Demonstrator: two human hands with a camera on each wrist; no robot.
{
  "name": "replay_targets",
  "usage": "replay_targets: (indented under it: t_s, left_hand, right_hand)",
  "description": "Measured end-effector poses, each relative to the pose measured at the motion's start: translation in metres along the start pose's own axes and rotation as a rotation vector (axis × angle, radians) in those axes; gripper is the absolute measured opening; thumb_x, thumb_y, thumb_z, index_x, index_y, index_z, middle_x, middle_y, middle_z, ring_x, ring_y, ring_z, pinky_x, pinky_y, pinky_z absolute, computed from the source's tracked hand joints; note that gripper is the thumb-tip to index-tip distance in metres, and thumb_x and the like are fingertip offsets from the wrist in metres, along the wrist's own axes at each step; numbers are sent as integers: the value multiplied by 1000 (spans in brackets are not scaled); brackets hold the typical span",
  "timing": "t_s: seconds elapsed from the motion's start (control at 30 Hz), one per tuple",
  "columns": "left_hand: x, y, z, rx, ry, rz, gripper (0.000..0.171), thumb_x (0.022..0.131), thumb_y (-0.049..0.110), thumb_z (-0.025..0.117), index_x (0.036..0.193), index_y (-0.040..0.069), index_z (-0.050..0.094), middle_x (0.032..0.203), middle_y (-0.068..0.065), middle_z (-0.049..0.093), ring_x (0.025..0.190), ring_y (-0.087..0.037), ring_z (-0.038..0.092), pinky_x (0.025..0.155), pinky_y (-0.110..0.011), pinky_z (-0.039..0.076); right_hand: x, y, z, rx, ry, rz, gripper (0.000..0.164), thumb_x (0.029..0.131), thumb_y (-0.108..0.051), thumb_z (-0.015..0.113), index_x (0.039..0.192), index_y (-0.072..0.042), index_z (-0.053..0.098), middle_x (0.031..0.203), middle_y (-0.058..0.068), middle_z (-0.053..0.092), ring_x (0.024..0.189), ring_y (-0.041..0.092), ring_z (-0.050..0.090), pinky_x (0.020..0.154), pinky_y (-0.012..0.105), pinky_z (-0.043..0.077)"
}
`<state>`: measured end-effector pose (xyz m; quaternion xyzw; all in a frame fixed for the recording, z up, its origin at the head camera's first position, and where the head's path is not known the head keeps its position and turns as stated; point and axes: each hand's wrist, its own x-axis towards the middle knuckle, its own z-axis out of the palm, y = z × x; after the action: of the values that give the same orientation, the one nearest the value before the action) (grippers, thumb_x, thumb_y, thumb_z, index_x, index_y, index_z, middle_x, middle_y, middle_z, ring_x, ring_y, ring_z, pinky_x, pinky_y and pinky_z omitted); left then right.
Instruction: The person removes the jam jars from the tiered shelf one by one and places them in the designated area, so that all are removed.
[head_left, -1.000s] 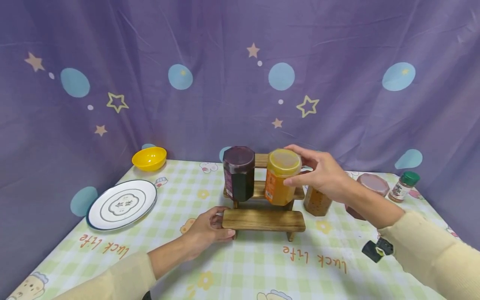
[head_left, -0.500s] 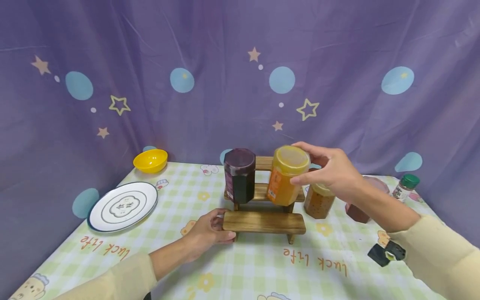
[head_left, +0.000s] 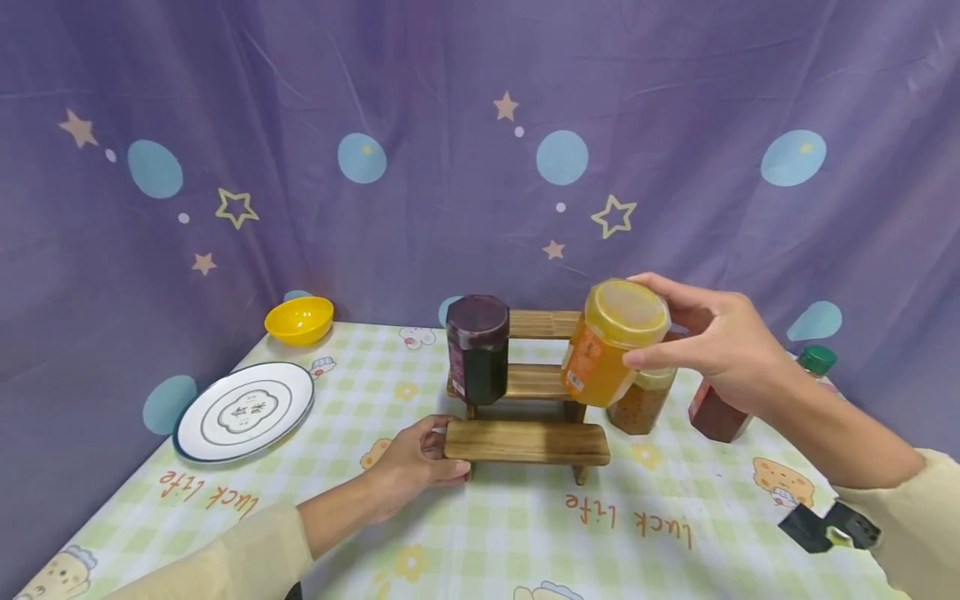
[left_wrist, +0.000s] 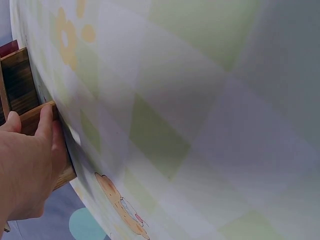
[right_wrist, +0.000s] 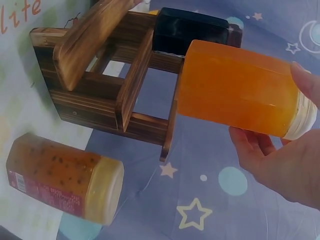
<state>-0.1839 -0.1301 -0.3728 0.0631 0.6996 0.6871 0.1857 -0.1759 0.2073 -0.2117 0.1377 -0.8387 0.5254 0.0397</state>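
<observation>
My right hand (head_left: 720, 342) grips an orange jar (head_left: 603, 354) with a yellow lid around its upper part, tilted in the air by the right end of a three-step wooden rack (head_left: 528, 442). In the right wrist view the jar (right_wrist: 235, 90) appears clear of the steps. My left hand (head_left: 412, 458) holds the left end of the rack's lowest step, thumb in front; the left wrist view shows the fingers (left_wrist: 45, 125) on the wood. A dark purple jar (head_left: 480, 358) stands upright on the rack's left side.
Right of the rack stands a seed-flecked brown jar (right_wrist: 60, 175). A dark red jar (head_left: 716, 412) and a green-capped bottle (head_left: 817, 359) are partly hidden behind my right hand and arm. At left are a white plate (head_left: 198, 417) and a yellow bowl (head_left: 300, 321). A curtain (head_left: 420, 208) hangs behind.
The orange jar has come off the rack area, moving right and slightly up in my right hand, and tilts more. My left hand, the rack and the purple jar stay put.
</observation>
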Motion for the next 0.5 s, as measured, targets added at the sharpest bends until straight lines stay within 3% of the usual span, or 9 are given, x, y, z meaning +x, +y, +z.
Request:
replay_targets:
  t_s: [0.2, 0.37, 0.5]
  left_hand:
    - [1, -1, 0, -6, 0, 7, 72, 82, -7, 71, 142, -5, 32, 126, -27, 50, 99, -30, 64, 89, -42, 57]
    - [1, -2, -1, -3, 3, 9, 72, 82, -6, 71, 142, -5, 32, 125, -27, 50, 97, -27, 64, 89, -42, 57]
    - [0, -1, -2, 3, 6, 8, 73, 82, -5, 72, 143, -4, 31, 126, -27, 49, 99, -28, 64, 89, -42, 57]
  right_hand:
    - [-11, 6, -12, 122, -1, 8, 69, 74, -6, 83, 136, -19, 55, 118, 2, 68, 103, 19, 65, 80, 29, 60]
    - [-21, 13, -22, 248, -32, 25, 69, 76, 6, 77, 138, -12, 51, 117, 10, 67, 85, 32, 68, 65, 48, 61]
    - [-29, 22, -30, 224, -20, 7, 70, 76, 10, 75, 138, -11, 50, 116, 9, 68, 82, 33, 69, 67, 42, 62]
